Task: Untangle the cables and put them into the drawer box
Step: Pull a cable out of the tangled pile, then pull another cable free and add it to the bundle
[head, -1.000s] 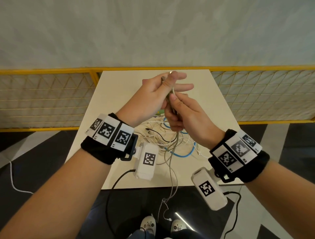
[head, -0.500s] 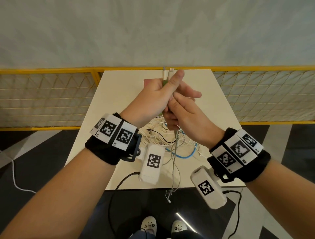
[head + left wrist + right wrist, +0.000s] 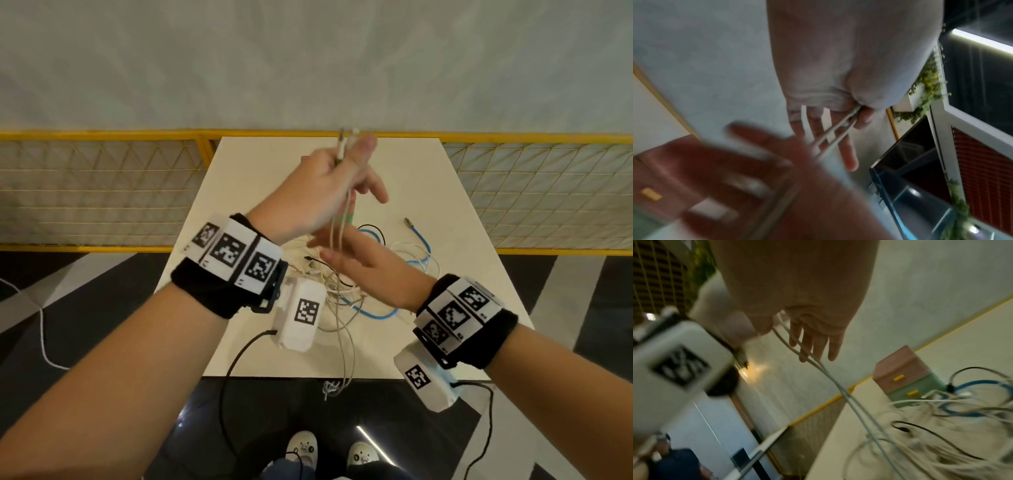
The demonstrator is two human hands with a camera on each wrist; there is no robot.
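Observation:
My left hand [image 3: 352, 150] is raised over the white table [image 3: 445, 192] and pinches the two plug ends of a grey-white cable [image 3: 337, 240] between thumb and fingers [image 3: 863, 116]. Its two strands hang down past the table's front edge. Just below, my right hand [image 3: 329, 251] is open with straight fingers [image 3: 813, 344]; the strands [image 3: 838, 386] run past them. A tangle of white, blue and black cables [image 3: 342, 284] lies on the table under both hands. The pink and green drawer box [image 3: 904, 374] stands behind the tangle, its drawers shut; my hands hide most of it in the head view.
A blue cable [image 3: 376, 311] loops toward the table's right side, one plug [image 3: 409, 221] lying free. A yellow mesh fence [image 3: 102, 188] runs behind and beside the table. The held cable's loop [image 3: 334, 389] dangles over the front edge above my shoes.
My right hand has let go of the cable, opened and dropped below the left. The left hand still holds the plug ends up, now slightly higher.

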